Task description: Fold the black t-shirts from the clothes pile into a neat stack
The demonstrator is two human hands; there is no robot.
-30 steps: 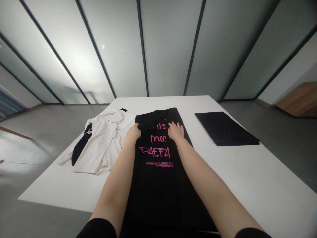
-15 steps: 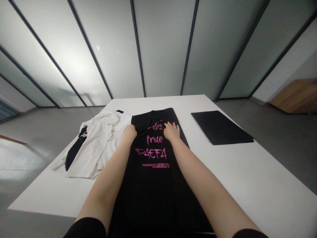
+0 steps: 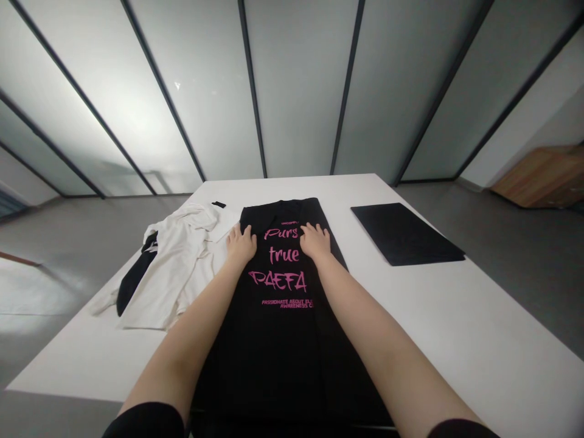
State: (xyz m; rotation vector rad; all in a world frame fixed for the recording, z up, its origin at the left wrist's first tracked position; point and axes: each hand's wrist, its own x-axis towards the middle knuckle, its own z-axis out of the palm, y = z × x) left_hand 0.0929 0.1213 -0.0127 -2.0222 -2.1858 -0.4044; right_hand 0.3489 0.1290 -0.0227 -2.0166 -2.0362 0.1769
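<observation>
A black T-shirt (image 3: 269, 347) with pink lettering lies lengthwise in front of me, its collar at the far end. The right side is folded inward over part of the print. On the shirt's left edge, near the shoulder, rests my left hand (image 3: 241, 243), fingers spread and palm down. My right hand (image 3: 316, 241) lies on the folded right panel beside the word "Purs", its fingers stretched out and apart. Neither hand grips the cloth.
Left of the shirt is a crumpled heap of white clothing (image 3: 168, 267) with a dark piece (image 3: 134, 283) under it. A flat black folded sheet or garment (image 3: 406, 234) lies at right. All rest on a white table (image 3: 456, 328); frosted glass panels stand behind.
My left hand has opened from a closed grip on the shirt's left edge and now lies flat. The cloth near the collar is laid back, showing more lettering. My right hand has stayed put.
</observation>
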